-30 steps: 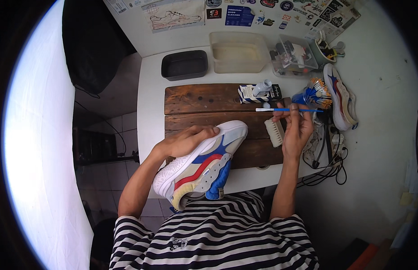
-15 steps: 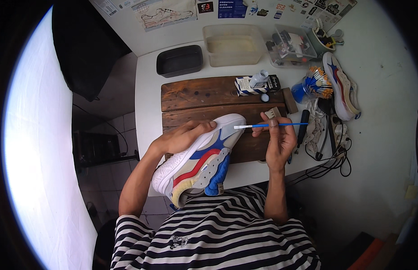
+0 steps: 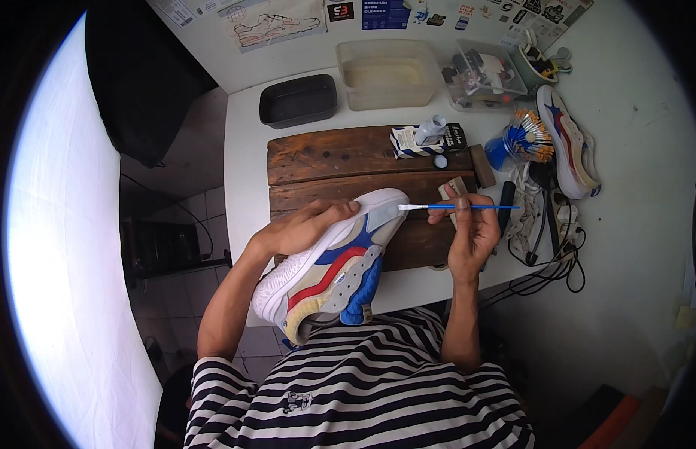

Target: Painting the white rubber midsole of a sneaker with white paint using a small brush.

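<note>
My left hand (image 3: 303,224) is closed round a multicolour sneaker (image 3: 329,277) with white sole, red, blue, cream and yellow parts, held tilted with the toe toward the back right. My right hand (image 3: 467,224) pinches a thin blue-handled paintbrush (image 3: 497,206); its white-tipped bristles (image 3: 408,207) are at the pale patch on the toe. Behind the hands, an open small bottle (image 3: 432,129) stands at a striped box (image 3: 405,142), with a round cap (image 3: 440,161) nearby. A brush block (image 3: 456,184) is partly hidden by my right hand.
A wooden board (image 3: 325,153) lies on the white table (image 3: 243,112). Behind are a dark tray (image 3: 298,101), translucent tubs (image 3: 385,78) (image 3: 486,75) and a container of tools (image 3: 536,67). At right are brushes in a blue cup (image 3: 512,142), another sneaker (image 3: 565,142) and tangled cables (image 3: 569,266).
My right hand has lowered the paintbrush and moved it left onto the sneaker's toe. The sneaker in my left hand has shifted slightly up and left in view, as has the table.
</note>
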The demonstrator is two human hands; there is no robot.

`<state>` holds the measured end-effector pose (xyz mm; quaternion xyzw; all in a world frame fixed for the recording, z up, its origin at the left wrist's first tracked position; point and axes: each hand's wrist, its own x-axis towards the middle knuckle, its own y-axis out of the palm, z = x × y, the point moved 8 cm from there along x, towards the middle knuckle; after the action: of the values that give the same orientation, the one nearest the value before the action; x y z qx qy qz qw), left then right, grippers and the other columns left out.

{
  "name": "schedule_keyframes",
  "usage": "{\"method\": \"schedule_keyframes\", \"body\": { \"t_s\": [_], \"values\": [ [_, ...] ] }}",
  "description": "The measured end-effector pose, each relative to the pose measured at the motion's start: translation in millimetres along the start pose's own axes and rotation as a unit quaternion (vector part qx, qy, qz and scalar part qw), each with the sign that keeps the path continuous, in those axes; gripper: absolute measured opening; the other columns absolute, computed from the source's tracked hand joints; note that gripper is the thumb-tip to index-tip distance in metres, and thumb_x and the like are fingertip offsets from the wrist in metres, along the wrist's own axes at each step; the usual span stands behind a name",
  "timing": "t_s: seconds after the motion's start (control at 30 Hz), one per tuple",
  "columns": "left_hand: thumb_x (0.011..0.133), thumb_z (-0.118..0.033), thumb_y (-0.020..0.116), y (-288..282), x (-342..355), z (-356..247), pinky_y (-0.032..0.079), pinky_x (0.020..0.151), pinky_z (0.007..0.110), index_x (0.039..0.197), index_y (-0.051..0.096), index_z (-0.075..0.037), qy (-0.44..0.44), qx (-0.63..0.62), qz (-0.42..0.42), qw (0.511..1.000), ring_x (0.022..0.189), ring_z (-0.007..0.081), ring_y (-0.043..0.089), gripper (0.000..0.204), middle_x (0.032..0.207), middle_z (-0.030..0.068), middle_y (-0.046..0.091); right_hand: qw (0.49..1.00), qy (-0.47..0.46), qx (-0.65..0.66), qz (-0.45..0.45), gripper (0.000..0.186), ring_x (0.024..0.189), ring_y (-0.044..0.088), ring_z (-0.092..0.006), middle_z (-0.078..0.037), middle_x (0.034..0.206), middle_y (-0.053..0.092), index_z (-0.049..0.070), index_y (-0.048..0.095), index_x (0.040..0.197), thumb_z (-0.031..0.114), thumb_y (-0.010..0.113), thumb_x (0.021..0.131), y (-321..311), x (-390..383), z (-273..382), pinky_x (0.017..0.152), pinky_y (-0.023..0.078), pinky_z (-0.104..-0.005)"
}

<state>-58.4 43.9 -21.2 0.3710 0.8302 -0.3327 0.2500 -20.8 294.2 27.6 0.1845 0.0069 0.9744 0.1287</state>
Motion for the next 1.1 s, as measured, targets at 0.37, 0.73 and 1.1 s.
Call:
{"method": "schedule_keyframes", "body": {
  "t_s": [0.37, 0.73, 1.1],
  "values": [
    [0.1, -0.06, 0.029, -2, -4, -11, 0.043, 0.106, 0.038, 0.145, 0.053, -0.02, 0.001, -0.016, 0.016, 1.0, 0.126, 0.0298, 0.056, 0.065, 0.138, 0.0177, 0.054, 0.998, -0.044, -0.032, 0.028, 0.016, 0.067, 0.068, -0.0174, -0.014, 0.074, 0.069, -0.001, 0.054, 0.101, 0.013, 0.051, 0.105, 15, -3, 8, 0.108, 0.046, -0.0522],
    [0.101, -0.058, 0.028, -3, -4, -5, 0.04, 0.108, 0.039, 0.146, 0.052, -0.02, -0.007, -0.002, -0.004, 1.0, 0.13, 0.0304, 0.052, 0.064, 0.138, 0.0189, 0.053, 1.0, -0.019, -0.006, 0.012, 0.023, 0.073, 0.068, -0.0166, -0.015, 0.083, 0.07, -0.008, 0.056, 0.117, 0.011, 0.054, 0.104, -2, -3, -8, 0.078, 0.057, -0.0307],
    [0.102, -0.055, 0.029, 0, -2, -7, 0.041, 0.107, 0.037, 0.144, 0.053, -0.018, 0.009, -0.016, 0.011, 1.0, 0.128, 0.0301, 0.054, 0.061, 0.138, 0.0193, 0.053, 0.999, 0.014, -0.017, -0.029, 0.015, 0.067, 0.068, -0.016, -0.014, 0.078, 0.07, -0.002, 0.055, 0.105, 0.012, 0.052, 0.105, 1, -5, 5, 0.103, 0.05, -0.046]
  ]
}}
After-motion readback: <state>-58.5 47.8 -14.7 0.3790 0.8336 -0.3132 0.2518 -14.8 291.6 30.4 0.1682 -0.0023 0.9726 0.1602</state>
